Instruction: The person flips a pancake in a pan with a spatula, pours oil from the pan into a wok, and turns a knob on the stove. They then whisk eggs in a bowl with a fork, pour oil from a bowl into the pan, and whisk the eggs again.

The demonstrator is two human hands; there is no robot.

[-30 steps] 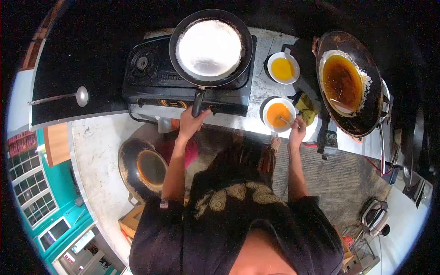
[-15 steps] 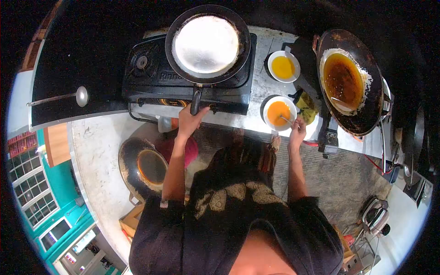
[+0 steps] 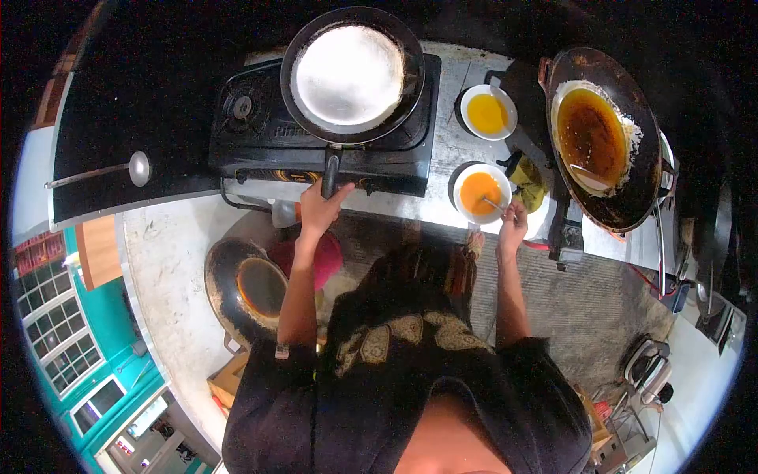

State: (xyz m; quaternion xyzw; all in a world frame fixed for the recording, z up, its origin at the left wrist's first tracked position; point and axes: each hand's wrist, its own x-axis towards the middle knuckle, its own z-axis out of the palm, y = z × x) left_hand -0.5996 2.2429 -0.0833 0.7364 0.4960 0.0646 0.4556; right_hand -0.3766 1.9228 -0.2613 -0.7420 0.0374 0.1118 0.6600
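Note:
My left hand (image 3: 318, 212) is closed around the black handle of a frying pan (image 3: 410, 95), with the thumb stretched out to the right. The pan sits over the gas stove (image 3: 237, 150), its inside shining bright under the light. In my right hand (image 3: 513, 229) is the end of a thin spoon (image 3: 492, 204), pinched in the fingers. The spoon's tip is dipped into orange liquid in a white bowl (image 3: 460, 207), which stands on the counter. Behind it is a second white bowl (image 3: 466, 99) with yellow liquid. A green cloth (image 3: 530, 186) lies just right of the nearer bowl.
A large wok (image 3: 592, 67) with brown oil and a metal turner stands at the right. A ladle (image 3: 140, 168) lies on the dark surface at far left. Another wok (image 3: 221, 272) with dark liquid and a red-pink container (image 3: 324, 257) are below the stove.
The frying pan and my left hand have shifted slightly to the left. My right hand stays at the bowl with the spoon in the orange liquid.

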